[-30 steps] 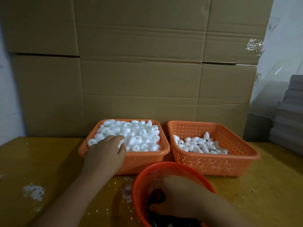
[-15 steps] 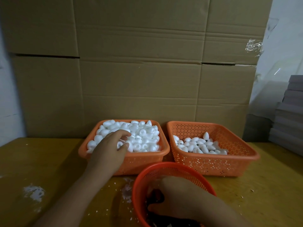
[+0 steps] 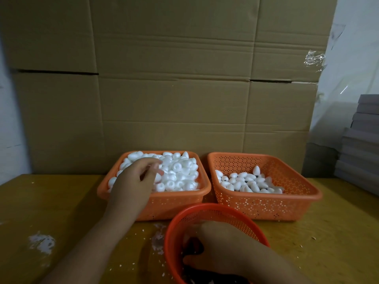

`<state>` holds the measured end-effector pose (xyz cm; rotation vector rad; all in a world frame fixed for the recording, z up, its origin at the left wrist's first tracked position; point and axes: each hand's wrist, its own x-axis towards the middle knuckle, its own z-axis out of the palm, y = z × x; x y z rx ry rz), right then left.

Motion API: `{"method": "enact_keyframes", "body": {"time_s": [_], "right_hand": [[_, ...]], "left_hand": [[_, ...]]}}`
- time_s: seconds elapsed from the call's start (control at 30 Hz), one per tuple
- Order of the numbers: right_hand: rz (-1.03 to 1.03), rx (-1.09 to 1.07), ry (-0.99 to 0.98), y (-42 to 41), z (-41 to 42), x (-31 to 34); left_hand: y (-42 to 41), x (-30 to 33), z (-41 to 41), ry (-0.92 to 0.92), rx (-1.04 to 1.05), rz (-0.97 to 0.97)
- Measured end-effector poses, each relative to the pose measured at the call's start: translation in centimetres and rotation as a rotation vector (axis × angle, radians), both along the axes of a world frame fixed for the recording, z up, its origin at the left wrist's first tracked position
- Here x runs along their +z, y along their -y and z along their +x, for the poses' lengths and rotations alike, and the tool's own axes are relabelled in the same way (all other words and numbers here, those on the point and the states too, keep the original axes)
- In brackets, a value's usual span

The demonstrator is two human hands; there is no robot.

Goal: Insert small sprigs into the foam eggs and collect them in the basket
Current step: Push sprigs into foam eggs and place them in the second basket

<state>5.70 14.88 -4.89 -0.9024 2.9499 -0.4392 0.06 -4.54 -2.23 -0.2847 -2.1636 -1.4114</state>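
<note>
Over the foam eggs (image 3: 180, 171), left hand (image 3: 135, 179) (curled) perhaps pinches one.

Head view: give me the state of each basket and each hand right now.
Left orange basket: heaped full with white foam eggs.
Right orange basket: partly filled, eggs cover only the bottom.
Round red basket: holds dark material, contents mostly hidden.
Left hand: over the full basket, fingers curled among the eggs; grip unclear.
Right hand: inside the round basket, fingers hidden.
</note>
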Motion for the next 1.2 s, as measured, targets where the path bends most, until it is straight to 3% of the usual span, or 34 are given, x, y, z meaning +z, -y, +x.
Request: {"method": "enact_keyframes", "body": {"time_s": [0.43, 0.53, 0.67, 0.8, 1.2], "right_hand": [[-0.013, -0.005, -0.025, 0.0, -0.1, -0.3], [-0.013, 0.005, -0.029, 0.0, 0.0, -0.2], [-0.022, 0.005, -0.04, 0.0, 0.0, -0.2], [-0.02, 0.001, -0.037, 0.0, -0.1, -0.3], [-0.006, 0.008, -0.018, 0.0, 0.0, 0.0]], "left_hand": [[-3.7, 3.5, 5.1, 0.402, -0.613, 0.417], [-3.7, 3.5, 5.2, 0.442, -0.643, 0.396], [-4.0, 3.6, 5.7, 0.44, -0.641, 0.182], [-4.4, 3.8, 5.6, 0.44, -0.495, 0.189], [-3.9, 4.8, 5.5, 0.546, -0.62, 0.499]]}}
